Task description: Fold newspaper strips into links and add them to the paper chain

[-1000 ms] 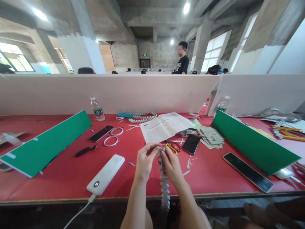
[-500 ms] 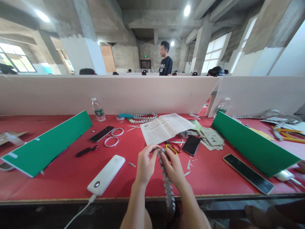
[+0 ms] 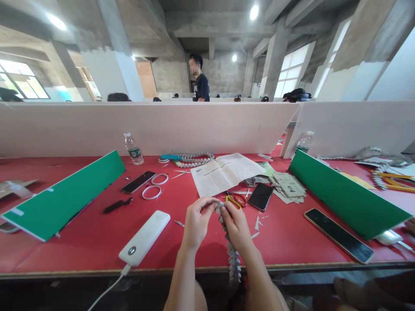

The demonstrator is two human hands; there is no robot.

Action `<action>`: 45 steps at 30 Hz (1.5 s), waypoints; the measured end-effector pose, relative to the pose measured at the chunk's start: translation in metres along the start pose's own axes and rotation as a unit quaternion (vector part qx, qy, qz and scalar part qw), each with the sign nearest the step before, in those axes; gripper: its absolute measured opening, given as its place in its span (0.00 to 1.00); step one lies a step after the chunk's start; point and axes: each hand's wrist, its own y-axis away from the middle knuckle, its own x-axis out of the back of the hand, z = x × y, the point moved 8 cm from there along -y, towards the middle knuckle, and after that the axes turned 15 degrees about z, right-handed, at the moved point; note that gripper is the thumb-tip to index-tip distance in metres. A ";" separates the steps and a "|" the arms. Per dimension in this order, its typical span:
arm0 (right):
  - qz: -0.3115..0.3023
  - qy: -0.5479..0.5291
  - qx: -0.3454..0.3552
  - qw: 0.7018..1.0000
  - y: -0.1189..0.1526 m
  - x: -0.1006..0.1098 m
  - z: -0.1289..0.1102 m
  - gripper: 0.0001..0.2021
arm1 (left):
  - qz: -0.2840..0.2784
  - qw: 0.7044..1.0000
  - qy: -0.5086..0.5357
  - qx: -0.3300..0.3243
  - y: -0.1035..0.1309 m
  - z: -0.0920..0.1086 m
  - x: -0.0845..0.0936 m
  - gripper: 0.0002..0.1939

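A grey-white folded paper chain (image 3: 232, 255) hangs from between my hands down past the table's front edge. My left hand (image 3: 197, 222) pinches the chain's upper end with thumb and fingertips. Close beside it, my right hand (image 3: 237, 224) is closed on the same end from the right. The fingertips meet so closely that the last folds are partly hidden. Just beyond my right fingers lie scissors with red handles (image 3: 239, 199) and a tool with yellow handles (image 3: 232, 199). A printed paper sheet (image 3: 223, 172) is spread out behind the hands.
On the left are a white power bank (image 3: 144, 237) with a cable, a phone (image 3: 138, 182), and white rings (image 3: 151, 192). To the right lie another phone (image 3: 260, 197), a paper stack (image 3: 288, 186) and a larger phone (image 3: 339, 235). Green dividers (image 3: 65, 196) flank the space; a person (image 3: 201, 86) stands beyond the partition.
My hands have parted slightly at the chain's top end, and the hanging part has swung a little right. The person in the background has moved left.
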 end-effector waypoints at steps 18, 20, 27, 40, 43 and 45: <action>-0.075 -0.039 -0.027 0.996 -0.003 -0.006 -0.001 0.13 | 0.000 0.998 -0.046 -0.034 0.002 0.002 0.001 0.08; -0.079 -0.069 -0.055 0.993 -0.001 -0.008 0.001 0.13 | -0.028 0.998 -0.048 -0.030 0.002 0.001 -0.001 0.08; -0.038 -0.088 -0.078 0.992 0.002 -0.010 0.007 0.15 | -0.030 0.998 -0.042 -0.048 0.003 0.007 -0.003 0.08; -0.022 -0.041 -0.038 0.998 -0.002 0.006 0.012 0.14 | -0.056 0.997 0.023 0.043 0.004 -0.006 -0.013 0.11; -0.028 -0.024 -0.024 0.999 -0.002 0.006 0.012 0.14 | -0.057 0.994 0.038 0.085 0.004 -0.013 -0.012 0.13; -0.031 -0.012 -0.013 0.999 -0.001 0.006 0.011 0.14 | -0.052 0.995 0.034 0.084 0.003 -0.013 -0.011 0.12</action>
